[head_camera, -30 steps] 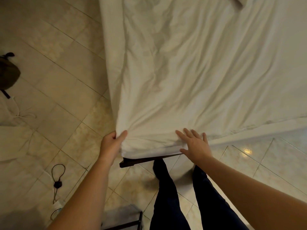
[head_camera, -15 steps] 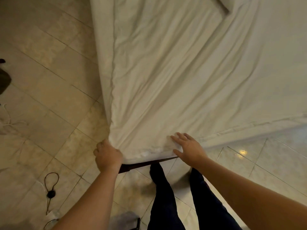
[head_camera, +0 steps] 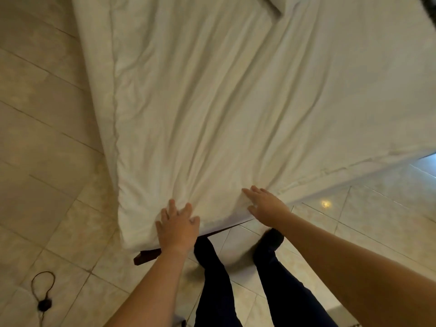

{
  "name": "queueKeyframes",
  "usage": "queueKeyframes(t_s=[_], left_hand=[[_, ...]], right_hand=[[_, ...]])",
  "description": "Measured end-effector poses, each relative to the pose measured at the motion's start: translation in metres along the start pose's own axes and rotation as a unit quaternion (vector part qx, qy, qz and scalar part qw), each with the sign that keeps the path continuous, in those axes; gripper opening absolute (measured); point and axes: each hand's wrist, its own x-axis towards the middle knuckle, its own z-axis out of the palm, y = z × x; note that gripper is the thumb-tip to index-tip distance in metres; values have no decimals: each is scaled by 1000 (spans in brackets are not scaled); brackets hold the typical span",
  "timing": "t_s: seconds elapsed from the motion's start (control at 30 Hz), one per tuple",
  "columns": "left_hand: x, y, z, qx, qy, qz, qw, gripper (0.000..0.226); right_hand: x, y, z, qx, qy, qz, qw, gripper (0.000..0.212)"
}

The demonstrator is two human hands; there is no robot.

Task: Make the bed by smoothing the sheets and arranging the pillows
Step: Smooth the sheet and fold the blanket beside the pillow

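A white sheet (head_camera: 236,102) is seen spread over a bed (head_camera: 99,95), creased in long folds that run toward the near corner. The left hand (head_camera: 177,226) is laid on the sheet at that corner with its fingers spread and straight. The right hand (head_camera: 264,205) is pressed flat on the sheet's near edge, just beside the left, with its fingers extended. A dark wooden frame corner (head_camera: 145,256) is exposed under the mattress, below the left wrist. Legs in dark trousers (head_camera: 217,284) are seen standing on the tiled floor (head_camera: 47,161) at the bed's edge. A looped black cord (head_camera: 43,293) is left lying on the tiles at lower left. A pillow's corner (head_camera: 274,5) is cut off by the top edge.
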Motion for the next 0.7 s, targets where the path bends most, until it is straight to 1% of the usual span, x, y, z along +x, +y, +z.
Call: queueKeyframes(t_s=[0.07, 0.13, 0.17, 0.2, 0.3, 0.37, 0.53, 0.7], left_hand=[[-1, 23, -11, 6, 67, -7, 998, 50], [-2, 51, -18, -7, 129, 16, 991, 41], [-1, 65, -20, -16, 147, 35, 988, 36], [0, 81, -21, -26, 155, 56, 986, 36], [4, 143, -20, -54, 110, 104, 987, 48], [8, 186, -14, -58, 86, 125, 987, 51], [3, 297, 9, -68, 60, 157, 983, 54], [-7, 402, 27, -67, 45, 189, 979, 56]], right_hand=[[-4, 11, -11, 28, 29, 5, 999, 63], [-11, 29, -26, 51, 68, 15, 996, 60], [-15, 38, -35, 57, 87, 17, 994, 58], [-20, 49, -43, 62, 105, 17, 992, 56], [-32, 93, -70, 83, 153, 31, 984, 50], [-39, 130, -85, 100, 176, 48, 978, 47], [-66, 241, -124, 109, 214, 83, 967, 43], [-92, 349, -159, 105, 246, 112, 957, 44]])
